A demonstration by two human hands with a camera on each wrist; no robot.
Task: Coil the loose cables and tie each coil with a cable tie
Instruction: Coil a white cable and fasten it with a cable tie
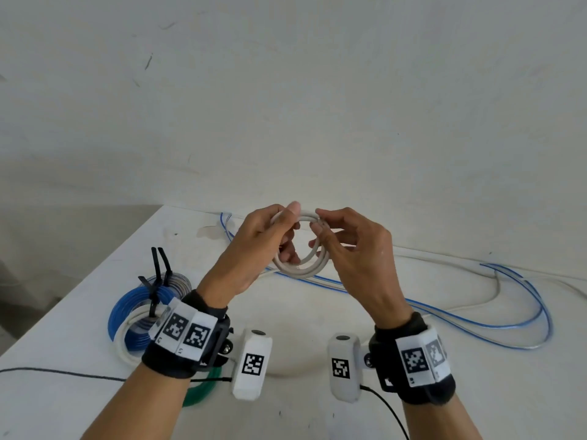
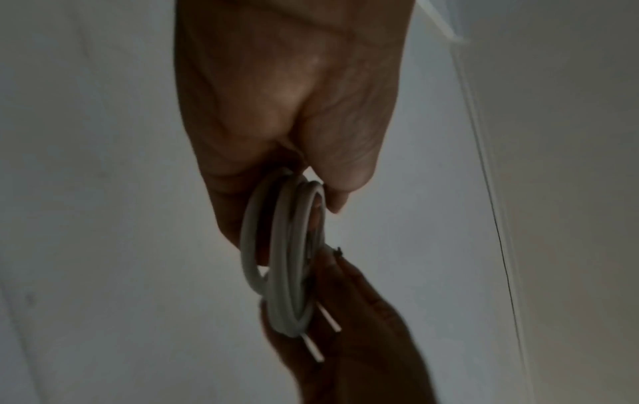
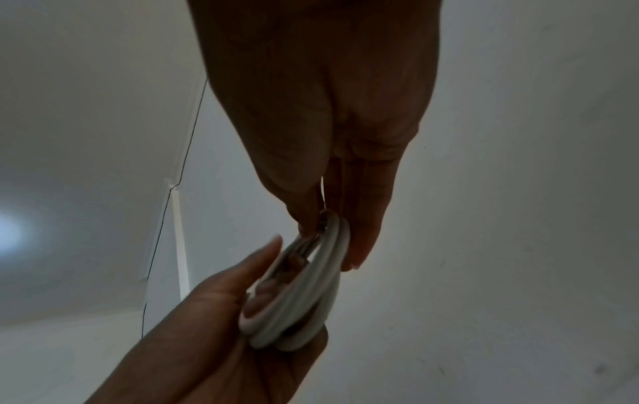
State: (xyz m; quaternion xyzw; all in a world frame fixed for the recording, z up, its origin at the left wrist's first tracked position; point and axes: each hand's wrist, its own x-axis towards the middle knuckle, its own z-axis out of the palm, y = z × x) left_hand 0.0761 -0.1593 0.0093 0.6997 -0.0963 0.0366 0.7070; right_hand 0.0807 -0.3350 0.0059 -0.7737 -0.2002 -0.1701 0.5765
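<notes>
**Operator:** Holding a small white coil [image 1: 300,249] up above the table [image 1: 95,281], between both hands. My left hand [image 1: 260,246] has thumb and fingers curled round the top left of the loops; my right hand [image 1: 346,249] pinches the top right of the same coil, close to where a cut end shows.

**Observer:** How tidy is it?

**Operator:** From the left wrist view the coil [image 2: 283,259] is a few turns of white cable, with two short stub ends sticking out at the bottom. From the right wrist view the loops [image 3: 304,287] sit stacked fairly flat, my fingers [image 3: 363,232] closing on the upper edge. I see no tie on it yet.

**Observer:** And the rest of the job?

**Operator:** At the near left lies a finished bundle: blue coils [image 1: 133,309] and a white one, bound with black cable ties [image 1: 157,281] whose tails stick up. A green coil [image 1: 203,389] lies partly hidden under my left wrist; I cannot tell whether it is tied. Far and to the right, long blue cables [image 1: 508,325] and a thin white cable [image 1: 476,300] sprawl loose across the table.

**Observer:** So roughly midway?

**Operator:** I judge so. This coil needs a tie, then the loose runs need winding and tying.
</notes>
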